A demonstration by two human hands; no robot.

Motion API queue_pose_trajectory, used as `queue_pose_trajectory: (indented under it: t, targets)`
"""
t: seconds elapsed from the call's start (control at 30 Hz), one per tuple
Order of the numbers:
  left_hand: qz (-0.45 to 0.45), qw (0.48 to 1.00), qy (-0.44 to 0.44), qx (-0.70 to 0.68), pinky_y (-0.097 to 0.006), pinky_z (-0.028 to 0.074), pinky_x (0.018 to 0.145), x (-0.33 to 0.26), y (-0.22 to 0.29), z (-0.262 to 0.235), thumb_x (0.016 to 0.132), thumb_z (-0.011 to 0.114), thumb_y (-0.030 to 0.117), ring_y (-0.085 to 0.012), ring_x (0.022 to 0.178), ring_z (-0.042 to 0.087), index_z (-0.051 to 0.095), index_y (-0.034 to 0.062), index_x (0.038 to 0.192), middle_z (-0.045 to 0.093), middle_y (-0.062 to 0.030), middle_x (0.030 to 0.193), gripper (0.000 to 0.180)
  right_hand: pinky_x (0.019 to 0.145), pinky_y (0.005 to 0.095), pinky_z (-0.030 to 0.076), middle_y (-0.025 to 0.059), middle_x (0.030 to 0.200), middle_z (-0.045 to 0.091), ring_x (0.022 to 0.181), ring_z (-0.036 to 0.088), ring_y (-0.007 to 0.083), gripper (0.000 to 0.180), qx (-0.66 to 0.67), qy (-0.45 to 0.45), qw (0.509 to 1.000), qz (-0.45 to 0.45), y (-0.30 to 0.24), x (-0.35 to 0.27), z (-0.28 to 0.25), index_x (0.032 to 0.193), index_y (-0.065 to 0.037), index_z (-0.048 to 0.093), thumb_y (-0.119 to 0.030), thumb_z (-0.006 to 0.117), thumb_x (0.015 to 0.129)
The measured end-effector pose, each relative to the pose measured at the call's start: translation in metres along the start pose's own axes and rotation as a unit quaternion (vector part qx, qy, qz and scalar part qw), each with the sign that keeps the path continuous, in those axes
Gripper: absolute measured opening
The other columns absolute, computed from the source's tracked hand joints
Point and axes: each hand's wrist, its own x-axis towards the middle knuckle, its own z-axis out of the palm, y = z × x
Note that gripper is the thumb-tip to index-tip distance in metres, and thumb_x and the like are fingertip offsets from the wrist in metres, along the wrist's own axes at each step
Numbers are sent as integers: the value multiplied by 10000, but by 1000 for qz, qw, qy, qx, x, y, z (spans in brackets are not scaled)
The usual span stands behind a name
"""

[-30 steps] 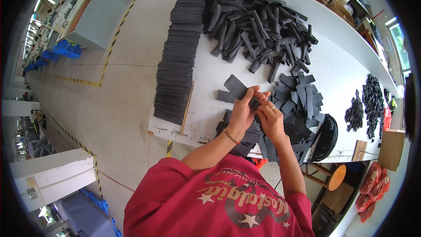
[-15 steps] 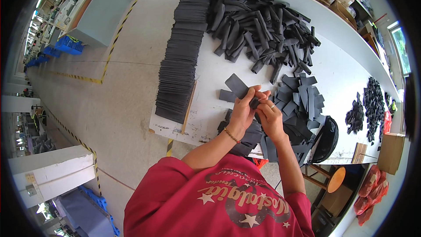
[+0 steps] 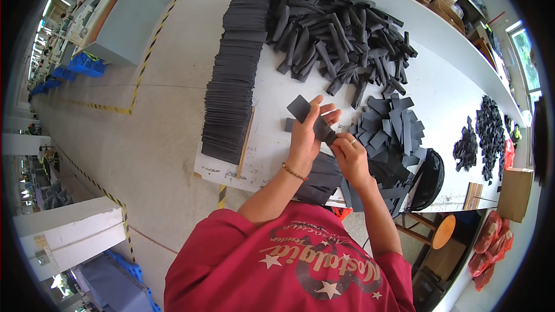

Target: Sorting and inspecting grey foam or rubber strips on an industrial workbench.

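Black strip (image 3: pixel 299 107): held between both hands above the near part of the white table (image 3: pixel 267 95), left of a pile of flat dark pieces (image 3: pixel 399 129).
Left hand (image 3: pixel 304 140): thumb laid across the strip's middle, with the other fingers loosely parted on the far side, their tips reaching past its edge; the hold looks light.
Right hand (image 3: pixel 354 160): thumb and forefinger pinched together on the strip's lower end, remaining fingers curled in; a ring (image 3: pixel 352 141) shows on one.
Strip's long axis: slanted, from upper left down to lower right.
Strip's ends: the free, squared one points up and left, away from the body; the pinched one points toward the right hand and looks narrower, partly hidden by fingertips.
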Motion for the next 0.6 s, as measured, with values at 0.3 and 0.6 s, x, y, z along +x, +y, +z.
queue_pose_trajectory:
  t: [0.3, 0.6]
  targets:
    - [33, 999, 27, -7, -400, 527, 891, -2, -8, -2, 980, 545, 335, -273, 888, 669, 520, -10, 1192, 654, -109, 925, 406, 677, 379, 515, 152, 932, 621, 785, 632, 343, 141, 4, 5, 1000, -7, -9, 8, 4, 867, 1, 589, 35, 683, 768]
    - [41, 999, 19, -22, -400, 520, 895, -3, -6, -6, 987, 533, 325, -271, 877, 667, 521, -9, 1186, 655, -105, 920, 389, 678, 374, 519, 149, 943, 630, 790, 635, 340, 139, 3, 0, 1000, 0, -10, 8, 6, 872, -3, 599, 34, 682, 768]
